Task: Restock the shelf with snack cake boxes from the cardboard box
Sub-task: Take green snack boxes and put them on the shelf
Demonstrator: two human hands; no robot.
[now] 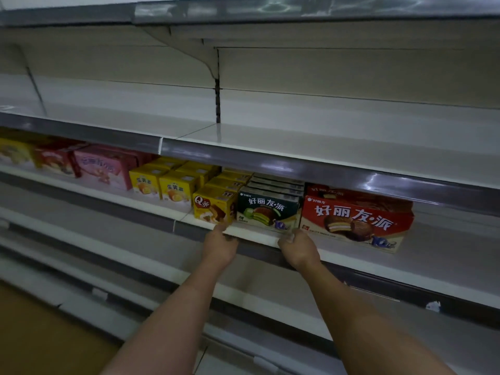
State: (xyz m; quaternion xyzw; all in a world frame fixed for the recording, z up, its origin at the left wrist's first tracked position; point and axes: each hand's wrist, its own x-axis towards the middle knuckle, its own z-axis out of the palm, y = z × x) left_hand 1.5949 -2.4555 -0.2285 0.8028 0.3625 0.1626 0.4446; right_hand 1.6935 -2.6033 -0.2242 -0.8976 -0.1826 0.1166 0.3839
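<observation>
A dark green snack cake box (267,209) stands at the front of the middle shelf (254,235), with more of the same lined up behind it. My left hand (219,246) reaches to its lower left corner, fingertips touching where it meets the yellow Q box (213,205). At its lower right corner, the fingertips of my right hand (299,251) are against the box front, beside the big red snack cake box (354,220). Neither hand wraps around anything. The cardboard box is out of view.
Yellow egg-cake boxes (159,184), a pink box (104,165) and red and yellow boxes fill the same shelf to the left. The shelf above (297,136) is bare, its grey price rail (297,163) overhanging the boxes. Lower shelves run below my arms.
</observation>
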